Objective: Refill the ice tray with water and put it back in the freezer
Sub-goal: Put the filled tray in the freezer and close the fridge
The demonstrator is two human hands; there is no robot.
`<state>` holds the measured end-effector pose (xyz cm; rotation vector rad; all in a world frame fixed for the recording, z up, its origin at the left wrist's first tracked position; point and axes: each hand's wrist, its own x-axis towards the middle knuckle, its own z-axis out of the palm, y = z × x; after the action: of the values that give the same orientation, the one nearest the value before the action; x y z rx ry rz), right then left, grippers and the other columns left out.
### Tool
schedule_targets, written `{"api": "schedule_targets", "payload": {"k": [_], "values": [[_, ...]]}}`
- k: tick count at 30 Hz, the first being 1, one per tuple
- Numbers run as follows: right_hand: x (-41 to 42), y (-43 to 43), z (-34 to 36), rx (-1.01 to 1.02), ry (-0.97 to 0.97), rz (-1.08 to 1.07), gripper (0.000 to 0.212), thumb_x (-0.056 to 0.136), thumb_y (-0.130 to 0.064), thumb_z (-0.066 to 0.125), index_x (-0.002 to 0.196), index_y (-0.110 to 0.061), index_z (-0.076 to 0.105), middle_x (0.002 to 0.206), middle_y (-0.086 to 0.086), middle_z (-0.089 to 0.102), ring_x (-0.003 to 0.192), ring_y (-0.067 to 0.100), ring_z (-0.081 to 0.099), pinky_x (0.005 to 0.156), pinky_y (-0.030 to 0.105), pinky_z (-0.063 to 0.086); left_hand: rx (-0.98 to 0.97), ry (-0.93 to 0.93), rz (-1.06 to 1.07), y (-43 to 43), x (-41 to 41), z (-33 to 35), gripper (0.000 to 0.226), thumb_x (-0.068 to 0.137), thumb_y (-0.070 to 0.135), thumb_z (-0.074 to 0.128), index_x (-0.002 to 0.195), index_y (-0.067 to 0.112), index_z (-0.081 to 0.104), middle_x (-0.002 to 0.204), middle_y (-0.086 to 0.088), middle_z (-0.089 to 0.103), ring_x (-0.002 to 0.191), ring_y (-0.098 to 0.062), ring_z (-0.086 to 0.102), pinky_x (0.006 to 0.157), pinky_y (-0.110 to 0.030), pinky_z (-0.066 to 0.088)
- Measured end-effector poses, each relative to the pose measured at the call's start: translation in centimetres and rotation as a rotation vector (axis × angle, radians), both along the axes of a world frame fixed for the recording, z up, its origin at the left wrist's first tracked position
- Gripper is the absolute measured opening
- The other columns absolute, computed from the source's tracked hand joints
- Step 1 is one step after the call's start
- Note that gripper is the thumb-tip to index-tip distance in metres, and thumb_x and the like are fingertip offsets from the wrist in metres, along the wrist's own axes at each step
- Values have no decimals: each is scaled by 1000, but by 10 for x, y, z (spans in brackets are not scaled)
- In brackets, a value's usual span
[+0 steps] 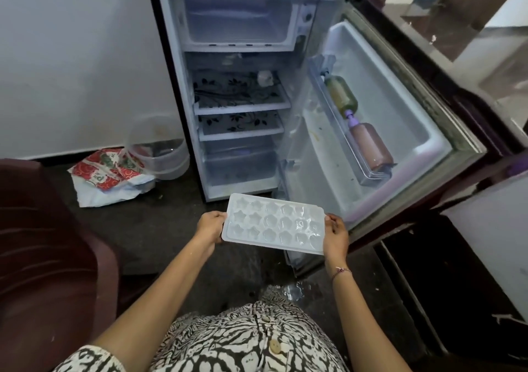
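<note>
A black-and-white patterned garment (243, 343) fills the bottom centre of the frame, and two bare arms reach up from it towards the middle. There the left hand (210, 227) and the right hand (337, 236) hold a white ice tray (274, 224) between them, roughly level above the dark floor (160, 228). The fingers (219, 215) of each hand grip one short end of the tray, thumbs on its top rim. The tray's cells are star-shaped and round; whether they hold water I cannot tell. A thread bracelet (341, 271) circles the right wrist. Just beyond the tray stands a small fridge (168, 65) with its door (428, 120) swung wide to the right. The freezer compartment (238, 20) at its top is open. Two bottles (341, 94) lie in the door rack. At left are a clear bucket (160, 148), a red printed bag (111, 171) and a maroon chair (43, 243)
</note>
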<state>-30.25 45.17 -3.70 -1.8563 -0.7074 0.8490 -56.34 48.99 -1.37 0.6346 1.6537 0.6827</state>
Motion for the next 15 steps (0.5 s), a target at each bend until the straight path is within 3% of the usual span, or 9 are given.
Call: {"api": "schedule_targets", "payload": {"k": [4,8,12,15], "values": [[-11,25,-3,-6,51,6,12,98,-20,46,97,-22,58,97,6,65,90,23,60,76,33,50,6,-1,62,16,-8,-1,20,95,12,51,80,13,64,78,-4,67,65,-18,61,59,-30,48],[-21,53,1,24,88,8,13,97,-13,46,99,-17,59,100,6,65,90,19,59,71,24,47,6,-8,106,34,-15,-1,16,93,11,53,81,12,64,82,-5,68,69,-20,64,60,-30,50],[-29,86,0,37,91,36,14,96,-14,48,97,-21,60,103,4,65,93,20,61,78,30,49,9,-17,158,59,-22,-2,13,92,10,55,82,11,64,86,-7,68,68,-19,64,45,-23,50],[-33,117,-5,15,85,53,14,96,-21,49,93,-29,61,103,4,67,96,23,64,87,40,54,9,-5,188,82,-26,-2,15,93,10,54,82,11,64,94,-12,69,73,-24,65,55,-29,52]]}}
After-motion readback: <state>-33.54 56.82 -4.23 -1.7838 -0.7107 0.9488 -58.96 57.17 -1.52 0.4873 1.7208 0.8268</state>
